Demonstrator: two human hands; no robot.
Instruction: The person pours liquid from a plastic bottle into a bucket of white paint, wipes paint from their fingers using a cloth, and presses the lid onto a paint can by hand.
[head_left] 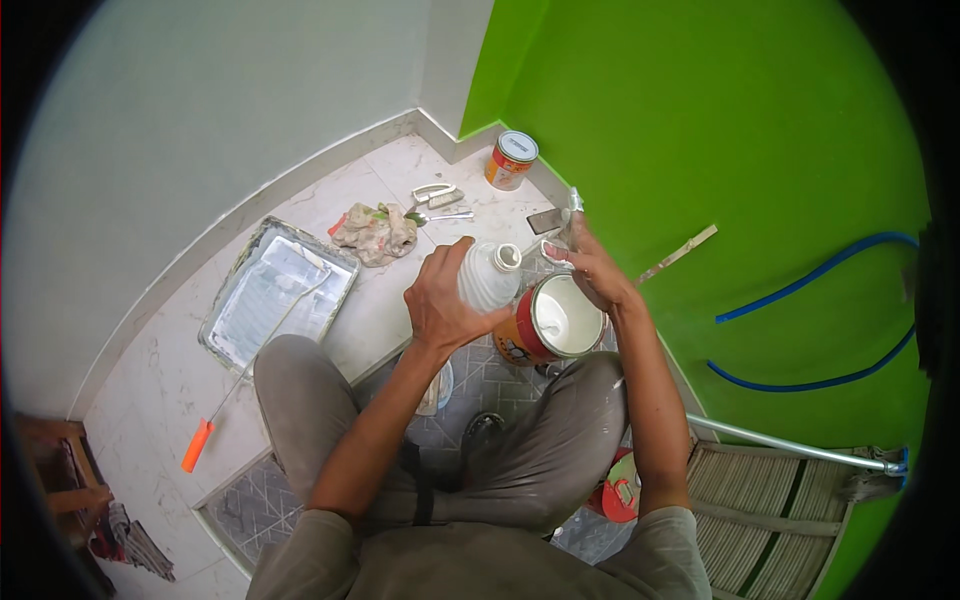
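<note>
Translucent plastic forms the ribbed bottle [485,282], held just beside the open paint can [517,338]; the left hand [436,300] wraps its body, a grip that leaves the mouth unobstructed. Its long axis slants from lower left to upper right, mouth upward and toward the right hand [597,268], which grasps a whitish smeared item [561,238] I cannot identify. The can stands near the right knee, probably for easy reach. Farther left lie a crumpled rag [380,236] and a paint tray [250,302].
</note>
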